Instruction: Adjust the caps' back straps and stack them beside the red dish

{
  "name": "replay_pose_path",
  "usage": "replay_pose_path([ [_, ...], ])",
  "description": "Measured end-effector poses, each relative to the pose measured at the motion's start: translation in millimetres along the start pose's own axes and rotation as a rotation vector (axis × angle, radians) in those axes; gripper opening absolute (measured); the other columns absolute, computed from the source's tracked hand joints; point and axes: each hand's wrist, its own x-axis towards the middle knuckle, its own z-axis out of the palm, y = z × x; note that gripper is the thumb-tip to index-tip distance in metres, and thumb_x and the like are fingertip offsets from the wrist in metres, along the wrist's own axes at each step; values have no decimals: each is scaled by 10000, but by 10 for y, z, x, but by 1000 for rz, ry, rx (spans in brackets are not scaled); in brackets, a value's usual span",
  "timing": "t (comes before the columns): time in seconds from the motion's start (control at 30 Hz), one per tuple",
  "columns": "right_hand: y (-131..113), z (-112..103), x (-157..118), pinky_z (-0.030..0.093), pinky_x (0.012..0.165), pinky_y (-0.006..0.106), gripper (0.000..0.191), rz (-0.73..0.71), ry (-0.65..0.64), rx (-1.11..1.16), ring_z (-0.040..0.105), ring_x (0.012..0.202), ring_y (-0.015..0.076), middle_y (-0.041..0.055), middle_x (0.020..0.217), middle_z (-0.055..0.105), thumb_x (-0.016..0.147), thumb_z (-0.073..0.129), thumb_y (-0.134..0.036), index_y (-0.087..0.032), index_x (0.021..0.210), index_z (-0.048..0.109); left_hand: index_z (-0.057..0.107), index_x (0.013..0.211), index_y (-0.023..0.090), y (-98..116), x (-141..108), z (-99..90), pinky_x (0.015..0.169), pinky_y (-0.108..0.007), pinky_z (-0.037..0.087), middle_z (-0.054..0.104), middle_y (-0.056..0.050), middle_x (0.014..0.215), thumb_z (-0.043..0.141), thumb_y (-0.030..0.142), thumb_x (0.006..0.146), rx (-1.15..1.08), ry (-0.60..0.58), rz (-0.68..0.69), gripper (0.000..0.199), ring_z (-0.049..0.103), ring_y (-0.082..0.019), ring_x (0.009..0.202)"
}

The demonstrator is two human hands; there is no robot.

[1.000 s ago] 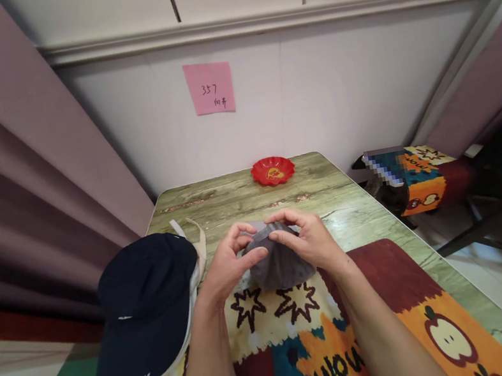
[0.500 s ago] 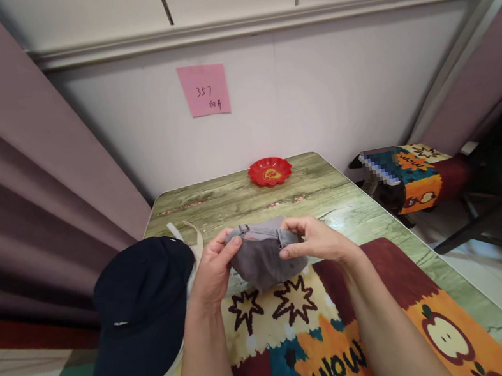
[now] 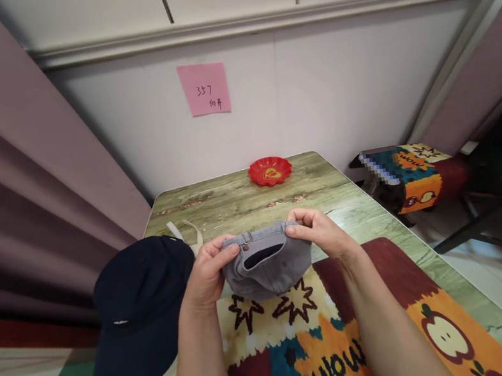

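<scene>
A grey baseball cap (image 3: 266, 273) is held above the table, its back opening and adjuster strap with a metal buckle facing me. My left hand (image 3: 210, 270) pinches the strap's left end between thumb and fingers. At the strap's right end, my right hand (image 3: 320, 232) grips in the same way. The cap's brim is hidden from view. Left of my left forearm, a navy cap (image 3: 144, 310) lies brim toward me with white lettering on the brim. Pale straps (image 3: 193, 232) stick out behind it.
A red scalloped plate (image 3: 270, 171) sits at the back of the wood-patterned table (image 3: 214, 201). Under my forearms lies a colourful printed mat (image 3: 318, 351). A pink note (image 3: 204, 89) is on the wall. To the right stands a stool (image 3: 424, 177) with a similar cover.
The grey cap has been turned so its back opening shows, and the strap is now stretched straight between my hands. Both hands have shifted slightly. The navy cap and plate have stayed put.
</scene>
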Motion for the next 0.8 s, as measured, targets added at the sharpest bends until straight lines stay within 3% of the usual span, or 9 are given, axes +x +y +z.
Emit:
replay_pose_path([
  [0.17,0,-26,-4,271,531,236,397,-7,-11,1,378,555,96,-57,618,440,789,732,-506,-197,701,499,711,748,127,-6,-8,-15,477,-187,423,682,-32,607,829,318,680,27,-21,-21,235,572,-102,480],
  [0.3,17,-112,-29,361,593,233,356,29,-102,23,501,645,117,-24,729,569,742,786,-477,-190,818,589,708,741,130,-3,3,12,526,-192,474,689,-33,634,823,310,694,-41,-5,34,219,607,-111,527],
  [0.43,91,-222,-31,450,711,265,450,146,-284,-78,593,771,154,-6,856,655,639,862,-422,-199,975,663,705,769,145,2,25,7,584,-200,522,707,-25,683,841,279,654,-162,102,94,223,642,-120,579],
  [0.6,149,-217,1,468,815,305,391,120,-379,-297,591,856,181,-15,858,658,581,889,-395,-195,845,682,702,818,167,10,32,-36,577,-208,540,701,0,665,850,264,616,-233,276,169,268,640,-117,558],
  [0.73,88,-118,-11,493,782,297,313,78,-434,-136,612,810,171,-4,832,661,694,815,-400,-177,856,668,704,830,170,6,16,-73,584,-199,537,708,2,695,851,309,646,-198,276,175,273,644,-109,573],
  [0.8,46,-65,-21,497,741,278,296,51,-353,-16,614,780,161,4,825,655,756,763,-403,-167,902,658,705,842,170,-2,13,-85,561,-189,518,705,6,700,862,327,648,-160,241,135,294,633,-100,556],
])
